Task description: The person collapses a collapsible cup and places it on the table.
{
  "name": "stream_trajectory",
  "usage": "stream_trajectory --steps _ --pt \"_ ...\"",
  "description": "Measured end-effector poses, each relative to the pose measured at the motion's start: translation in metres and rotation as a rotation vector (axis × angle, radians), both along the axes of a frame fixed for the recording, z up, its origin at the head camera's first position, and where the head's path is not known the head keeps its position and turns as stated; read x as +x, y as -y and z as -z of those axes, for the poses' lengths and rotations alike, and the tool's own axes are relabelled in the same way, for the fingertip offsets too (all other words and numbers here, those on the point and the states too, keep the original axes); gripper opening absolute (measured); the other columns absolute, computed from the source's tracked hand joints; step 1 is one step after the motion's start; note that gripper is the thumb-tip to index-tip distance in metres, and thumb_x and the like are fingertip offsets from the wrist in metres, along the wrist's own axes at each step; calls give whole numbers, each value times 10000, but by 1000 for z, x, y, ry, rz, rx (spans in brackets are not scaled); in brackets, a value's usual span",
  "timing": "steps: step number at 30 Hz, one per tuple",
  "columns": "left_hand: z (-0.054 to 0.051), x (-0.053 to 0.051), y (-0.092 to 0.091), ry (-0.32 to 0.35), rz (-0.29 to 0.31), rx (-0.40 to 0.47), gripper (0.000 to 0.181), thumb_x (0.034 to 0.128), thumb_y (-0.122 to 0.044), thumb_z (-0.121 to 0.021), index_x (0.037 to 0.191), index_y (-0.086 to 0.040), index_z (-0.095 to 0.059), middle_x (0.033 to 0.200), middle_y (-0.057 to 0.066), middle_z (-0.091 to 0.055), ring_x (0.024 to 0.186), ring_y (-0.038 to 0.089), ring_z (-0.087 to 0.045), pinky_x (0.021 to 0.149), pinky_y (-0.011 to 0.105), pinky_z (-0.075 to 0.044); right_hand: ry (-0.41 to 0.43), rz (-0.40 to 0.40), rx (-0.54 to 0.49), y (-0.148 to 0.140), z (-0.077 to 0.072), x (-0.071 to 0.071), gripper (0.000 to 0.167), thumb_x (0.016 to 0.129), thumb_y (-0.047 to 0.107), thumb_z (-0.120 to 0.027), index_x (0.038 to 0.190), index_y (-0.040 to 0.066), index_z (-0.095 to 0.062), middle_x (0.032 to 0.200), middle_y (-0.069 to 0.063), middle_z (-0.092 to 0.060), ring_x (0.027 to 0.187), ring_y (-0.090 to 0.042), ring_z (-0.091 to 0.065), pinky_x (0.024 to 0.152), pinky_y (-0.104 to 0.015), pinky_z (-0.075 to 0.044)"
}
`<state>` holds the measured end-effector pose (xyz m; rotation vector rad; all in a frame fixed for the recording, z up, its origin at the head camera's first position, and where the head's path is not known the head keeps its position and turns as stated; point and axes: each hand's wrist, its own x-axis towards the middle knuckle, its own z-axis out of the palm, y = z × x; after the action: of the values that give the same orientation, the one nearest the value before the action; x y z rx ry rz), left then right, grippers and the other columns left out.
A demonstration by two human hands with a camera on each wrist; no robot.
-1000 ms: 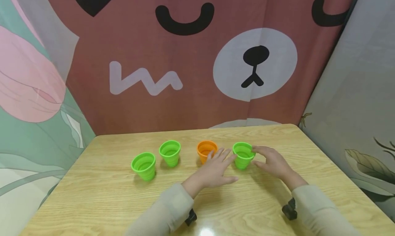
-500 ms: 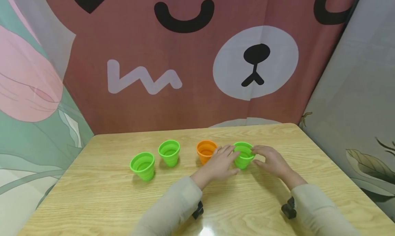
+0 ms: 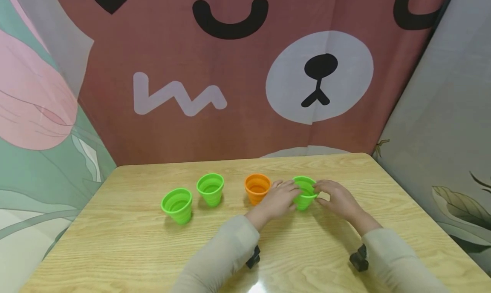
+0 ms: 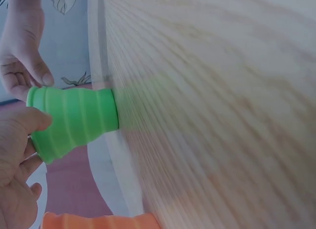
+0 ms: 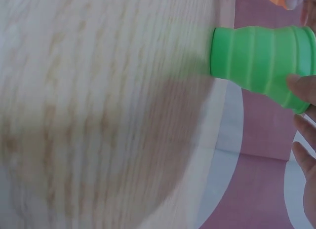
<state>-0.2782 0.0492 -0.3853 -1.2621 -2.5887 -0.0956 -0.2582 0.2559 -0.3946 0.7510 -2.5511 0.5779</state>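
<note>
The rightmost green ribbed cup (image 3: 305, 202) stands upright on the wooden table, between both hands in the head view. From its left my left hand (image 3: 278, 199) holds it near the rim; in the left wrist view the thumb lies on the cup's side and the fingers reach behind the rim. On the opposite side my right hand (image 3: 338, 200) grips the same rim between thumb and fingers, as the right wrist view also shows. An orange cup (image 3: 256, 190) stands just left of my left hand, partly covered by it.
Two more green cups stand upright further left, a back one (image 3: 210, 190) and a nearer one (image 3: 178, 205). A curtain with a bear print (image 3: 245, 135) hangs behind the table's far edge. Black wrist devices show below both sleeves.
My left hand has moved right, from beside the orange cup onto the rightmost green cup, its spread fingers now curling at the rim. My right hand stays at that cup.
</note>
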Motion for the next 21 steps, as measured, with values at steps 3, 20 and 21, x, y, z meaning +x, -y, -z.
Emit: stream_trajectory --steps 3,20,21 --pt "0 0 1 11 3 13 373 802 -220 -584 1166 -165 -519 1201 -46 -490 1187 146 -340 995 367 -217 -2 -8 -7 0 -3 2 251 636 5 -725 862 28 -620 978 -131 -596 982 -324 -502 840 -457 -397" --pt "-19 12 20 198 79 208 275 831 -181 -571 1093 -103 -544 1111 -9 -540 1086 121 -429 959 257 -280 175 -35 -159 12 -27 28 233 719 15 -663 919 87 -567 1041 -130 -555 986 -329 -494 797 -480 -414" --pt "-21 13 22 217 89 218 274 832 -182 -571 1091 -98 -546 1104 -8 -543 1075 118 -436 949 244 -293 190 -44 -173 13 -29 30 228 727 26 -660 922 96 -564 1044 -121 -554 992 -324 -491 798 -481 -412"
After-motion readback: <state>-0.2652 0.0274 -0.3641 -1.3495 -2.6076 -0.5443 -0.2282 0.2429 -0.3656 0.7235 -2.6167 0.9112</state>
